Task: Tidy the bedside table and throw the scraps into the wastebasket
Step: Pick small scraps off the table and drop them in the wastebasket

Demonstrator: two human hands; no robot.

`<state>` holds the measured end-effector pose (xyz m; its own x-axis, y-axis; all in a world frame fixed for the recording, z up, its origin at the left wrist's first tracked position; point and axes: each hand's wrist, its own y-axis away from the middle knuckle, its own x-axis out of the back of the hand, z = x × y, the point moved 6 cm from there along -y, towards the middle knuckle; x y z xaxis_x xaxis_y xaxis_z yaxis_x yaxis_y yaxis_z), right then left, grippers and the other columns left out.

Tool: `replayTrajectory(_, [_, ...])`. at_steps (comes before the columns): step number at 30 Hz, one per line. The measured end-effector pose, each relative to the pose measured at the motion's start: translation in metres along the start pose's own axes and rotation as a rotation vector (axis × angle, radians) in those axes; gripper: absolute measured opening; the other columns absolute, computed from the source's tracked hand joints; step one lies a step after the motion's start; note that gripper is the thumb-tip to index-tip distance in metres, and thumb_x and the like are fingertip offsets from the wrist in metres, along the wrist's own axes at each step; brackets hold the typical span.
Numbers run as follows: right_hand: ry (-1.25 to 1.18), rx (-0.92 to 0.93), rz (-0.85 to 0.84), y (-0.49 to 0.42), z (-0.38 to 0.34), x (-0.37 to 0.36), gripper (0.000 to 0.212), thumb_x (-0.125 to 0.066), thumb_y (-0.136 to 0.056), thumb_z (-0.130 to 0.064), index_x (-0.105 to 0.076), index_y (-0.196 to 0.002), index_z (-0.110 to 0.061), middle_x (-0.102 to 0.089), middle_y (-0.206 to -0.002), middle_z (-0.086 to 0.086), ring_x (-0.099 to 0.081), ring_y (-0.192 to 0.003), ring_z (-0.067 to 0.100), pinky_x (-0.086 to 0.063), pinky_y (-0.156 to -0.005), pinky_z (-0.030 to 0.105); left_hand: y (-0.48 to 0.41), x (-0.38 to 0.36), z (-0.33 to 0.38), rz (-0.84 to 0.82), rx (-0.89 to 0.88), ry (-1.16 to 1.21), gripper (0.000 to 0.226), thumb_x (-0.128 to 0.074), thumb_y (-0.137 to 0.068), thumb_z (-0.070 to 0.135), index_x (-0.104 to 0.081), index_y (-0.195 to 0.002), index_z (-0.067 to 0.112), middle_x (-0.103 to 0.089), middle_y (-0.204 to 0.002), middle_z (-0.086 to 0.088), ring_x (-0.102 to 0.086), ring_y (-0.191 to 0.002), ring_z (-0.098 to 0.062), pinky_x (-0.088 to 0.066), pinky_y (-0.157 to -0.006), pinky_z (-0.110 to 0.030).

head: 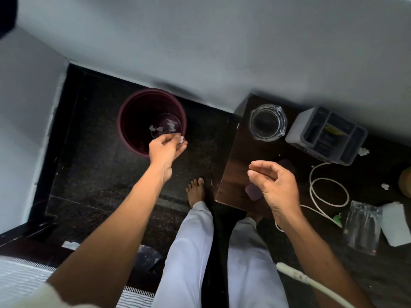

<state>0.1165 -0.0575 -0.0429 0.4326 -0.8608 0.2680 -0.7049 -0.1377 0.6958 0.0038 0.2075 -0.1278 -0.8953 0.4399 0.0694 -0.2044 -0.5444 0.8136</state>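
I am holding my left hand over the near rim of the wastebasket, fingers pinching a white scrap; white bits are already lying inside. My right hand is hovering half-curled and empty above the bedside table, where I am judging the job part done: scraps are remaining near the grey organiser, cable and glass

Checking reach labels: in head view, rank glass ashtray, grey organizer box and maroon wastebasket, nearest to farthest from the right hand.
From the right hand:
1. Glass ashtray, on the table just beyond the fingers.
2. Grey organizer box, farther back on the table, toward the wall.
3. Maroon wastebasket, on the floor to the left.
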Motion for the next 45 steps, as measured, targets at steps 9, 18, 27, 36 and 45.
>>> replayTrajectory(9, [-0.082, -0.055, 0.010, -0.004, -0.002, -0.018, 0.014, -0.074, -0.087, -0.010, -0.074, -0.101, -0.014, -0.078, -0.098, 0.004, -0.075, -0.093, 0.014, -0.060, -0.080, 0.021, -0.052, 0.041, 0.027, 0.243, -0.023, -0.074, 0.009, -0.058, -0.099, 0.004, -0.066, -0.099, 0.007, -0.071, -0.104, -0.015, -0.072, -0.080, -0.017, -0.062, -0.072, -0.024])
replayTrajectory(18, [-0.137, -0.043, 0.046, -0.009, -0.003, -0.023, 0.015, -0.074, -0.087, -0.007, -0.074, -0.100, -0.016, -0.078, -0.092, -0.001, -0.075, -0.092, 0.010, -0.058, -0.073, 0.015, -0.029, 0.036, 0.023, 0.137, 0.014, -0.024, 0.028, -0.047, -0.107, 0.015, -0.060, -0.129, 0.003, -0.068, -0.116, -0.015, -0.071, -0.104, -0.024, -0.060, -0.085, -0.028])
replayTrajectory(27, [-0.121, -0.003, 0.110, -0.005, 0.002, 0.014, 0.023, -0.074, -0.085, -0.002, -0.073, -0.106, -0.014, -0.076, -0.100, -0.001, -0.072, -0.087, -0.003, -0.058, -0.083, 0.018, 0.067, -0.054, -0.030, -0.132, 0.048, -0.082, 0.024, -0.047, -0.107, 0.013, -0.062, -0.123, 0.003, -0.070, -0.115, -0.014, -0.071, -0.104, -0.025, -0.059, -0.091, -0.032])
replayTrajectory(36, [-0.076, 0.110, 0.201, 0.003, 0.009, 0.097, 0.023, -0.076, -0.083, -0.003, -0.072, -0.096, -0.021, -0.076, -0.094, -0.001, -0.073, -0.088, 0.004, -0.057, -0.080, 0.021, 0.146, -0.140, -0.079, -0.329, 0.073, -0.176, 0.021, -0.052, -0.105, 0.016, -0.067, -0.116, 0.008, -0.074, -0.108, -0.012, -0.074, -0.095, -0.019, -0.061, -0.084, -0.027])
replayTrajectory(45, [-0.063, 0.075, 0.642, -0.021, 0.033, 0.236, 0.020, -0.076, -0.085, -0.015, -0.071, -0.105, -0.019, -0.075, -0.093, -0.005, -0.072, -0.085, 0.004, -0.061, -0.081, 0.027, 0.173, -0.184, -0.091, -0.365, 0.044, -0.207, 0.017, -0.052, -0.105, 0.014, -0.068, -0.101, 0.014, -0.073, -0.095, -0.007, -0.070, -0.082, -0.014, -0.058, -0.073, -0.021])
